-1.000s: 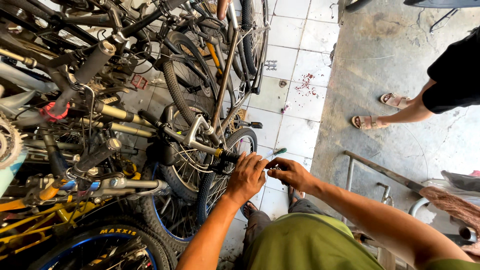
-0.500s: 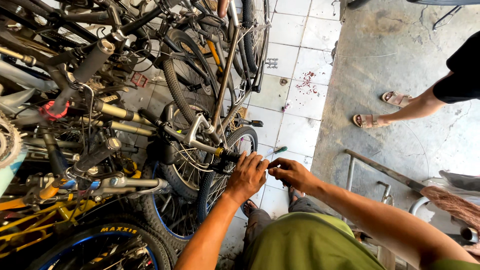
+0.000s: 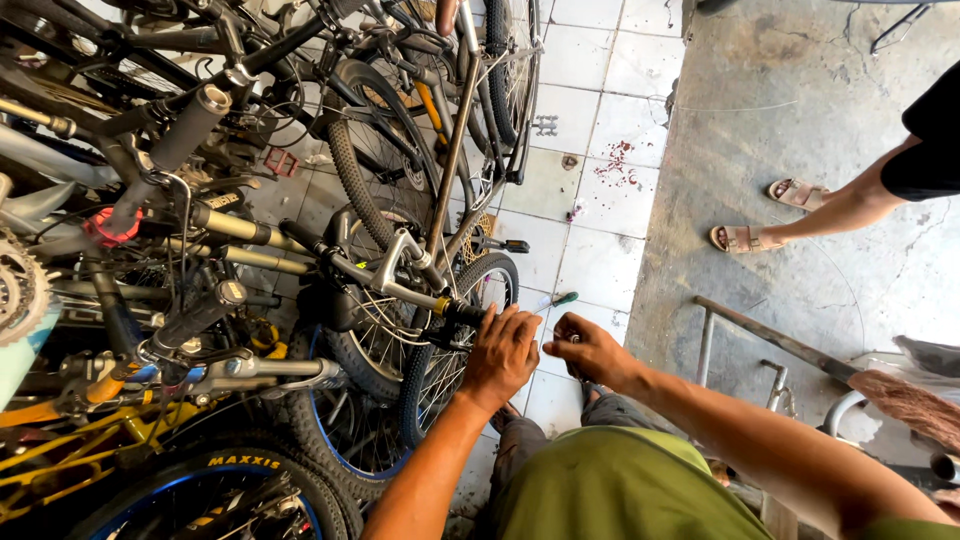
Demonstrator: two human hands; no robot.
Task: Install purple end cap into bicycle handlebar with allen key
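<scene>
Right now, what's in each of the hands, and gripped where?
The left hand wraps the black end of a bike's silver handlebar. The right hand pinches something small; a green-tipped tool shows beside it, the hold itself hidden.

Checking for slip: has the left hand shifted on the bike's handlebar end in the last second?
No. The left hand sits at the same spot on the handlebar end, beside the small wheel.

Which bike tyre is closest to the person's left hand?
The small knobbly black tyre right beside the left hand; the blue-rimmed tyres sit lower left, farther off.
</scene>
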